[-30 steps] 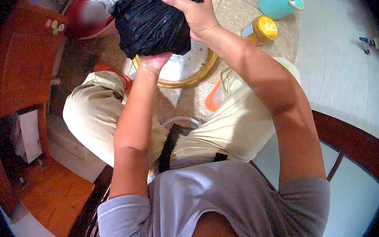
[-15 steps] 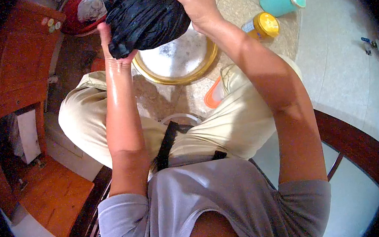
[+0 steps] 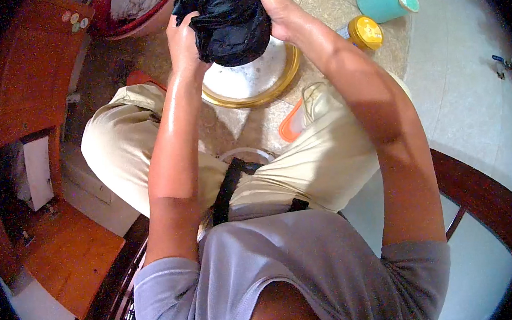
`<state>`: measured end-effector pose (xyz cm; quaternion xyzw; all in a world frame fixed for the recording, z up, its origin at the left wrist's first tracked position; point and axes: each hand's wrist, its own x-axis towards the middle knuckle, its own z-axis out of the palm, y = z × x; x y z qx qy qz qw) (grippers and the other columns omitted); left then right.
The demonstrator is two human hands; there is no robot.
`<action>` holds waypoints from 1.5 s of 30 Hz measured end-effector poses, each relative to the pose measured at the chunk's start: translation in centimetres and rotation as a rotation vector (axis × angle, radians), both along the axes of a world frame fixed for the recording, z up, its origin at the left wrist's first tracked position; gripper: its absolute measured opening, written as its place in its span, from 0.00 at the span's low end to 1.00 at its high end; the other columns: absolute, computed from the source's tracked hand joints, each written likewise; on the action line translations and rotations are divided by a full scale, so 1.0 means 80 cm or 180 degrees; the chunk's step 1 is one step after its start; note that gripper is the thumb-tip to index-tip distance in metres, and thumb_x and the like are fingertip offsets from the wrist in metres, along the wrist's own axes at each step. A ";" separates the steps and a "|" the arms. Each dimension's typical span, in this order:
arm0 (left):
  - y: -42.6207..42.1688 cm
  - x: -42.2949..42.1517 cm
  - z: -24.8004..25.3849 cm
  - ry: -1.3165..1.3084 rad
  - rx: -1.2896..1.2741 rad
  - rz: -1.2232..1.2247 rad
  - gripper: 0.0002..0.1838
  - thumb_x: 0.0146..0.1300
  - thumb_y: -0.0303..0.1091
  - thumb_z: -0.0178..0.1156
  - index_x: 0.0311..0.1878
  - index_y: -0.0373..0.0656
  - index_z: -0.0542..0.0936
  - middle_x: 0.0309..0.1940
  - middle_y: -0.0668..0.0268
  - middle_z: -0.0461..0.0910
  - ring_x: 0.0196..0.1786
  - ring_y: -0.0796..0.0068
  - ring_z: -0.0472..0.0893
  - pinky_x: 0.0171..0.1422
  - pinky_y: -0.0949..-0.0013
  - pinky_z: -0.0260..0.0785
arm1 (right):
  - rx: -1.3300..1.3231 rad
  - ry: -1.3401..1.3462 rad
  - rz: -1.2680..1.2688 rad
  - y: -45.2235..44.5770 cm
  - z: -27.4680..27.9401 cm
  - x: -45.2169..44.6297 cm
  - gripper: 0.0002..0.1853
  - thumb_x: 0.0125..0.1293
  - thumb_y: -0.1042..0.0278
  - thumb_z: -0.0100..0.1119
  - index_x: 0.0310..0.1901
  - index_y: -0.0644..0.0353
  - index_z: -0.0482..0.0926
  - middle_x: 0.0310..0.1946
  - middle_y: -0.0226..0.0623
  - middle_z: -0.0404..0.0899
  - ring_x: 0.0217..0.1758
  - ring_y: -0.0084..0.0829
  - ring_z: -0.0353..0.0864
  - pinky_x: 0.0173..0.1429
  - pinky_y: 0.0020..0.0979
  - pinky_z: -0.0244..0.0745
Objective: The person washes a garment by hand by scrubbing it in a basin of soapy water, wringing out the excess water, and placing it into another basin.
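A bunched black cloth (image 3: 230, 26) is held up between my two hands at the top of the view. My left hand (image 3: 185, 45) grips its left side, with the thumb over a fold. Against the cloth's right side lies my right hand (image 3: 274, 8), its fingers partly hidden behind the fabric. Below the cloth is a round basin (image 3: 257, 98) with a gold rim and whitish, foamy-looking contents; the cloth covers part of it.
A red tub (image 3: 140, 29) with pale cloth stands at the upper left. At the upper right are a teal bin (image 3: 376, 3) and a yellow-lidded container (image 3: 366, 33). A wooden cabinet (image 3: 34, 87) with an open door is on the left.
The black cloth has become more compact and shifted right since half a second ago. My left hand has moved right and now closes on the cloth's side instead of supporting it from below.
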<state>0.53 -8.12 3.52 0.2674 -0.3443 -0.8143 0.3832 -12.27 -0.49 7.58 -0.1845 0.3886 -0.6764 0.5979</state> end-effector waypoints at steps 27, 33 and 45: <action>-0.034 0.020 -0.058 0.1408 0.1002 -0.1771 0.20 0.58 0.34 0.49 0.51 0.32 0.73 0.43 0.52 0.79 0.46 0.55 0.80 0.55 0.57 0.73 | 0.0160 -0.0473 0.0297 0.018 -0.019 0.006 0.27 0.62 0.44 0.53 0.52 0.60 0.74 0.47 0.39 0.78 0.51 0.34 0.77 0.60 0.34 0.69; -0.030 0.015 -0.049 -0.0283 0.0336 -0.1020 0.19 0.58 0.35 0.50 0.49 0.34 0.74 0.40 0.53 0.79 0.41 0.60 0.82 0.48 0.59 0.77 | -0.0009 -0.0419 0.0475 0.015 -0.028 0.003 0.26 0.60 0.49 0.59 0.53 0.61 0.74 0.50 0.41 0.77 0.51 0.34 0.77 0.59 0.35 0.71; -0.031 0.014 -0.020 -0.0783 -0.0111 -0.0423 0.31 0.62 0.62 0.45 0.61 0.52 0.67 0.61 0.62 0.67 0.61 0.55 0.68 0.59 0.38 0.61 | 0.0059 0.1163 -0.1611 0.004 -0.007 -0.026 0.20 0.57 0.61 0.64 0.46 0.67 0.77 0.39 0.40 0.80 0.40 0.31 0.80 0.45 0.31 0.75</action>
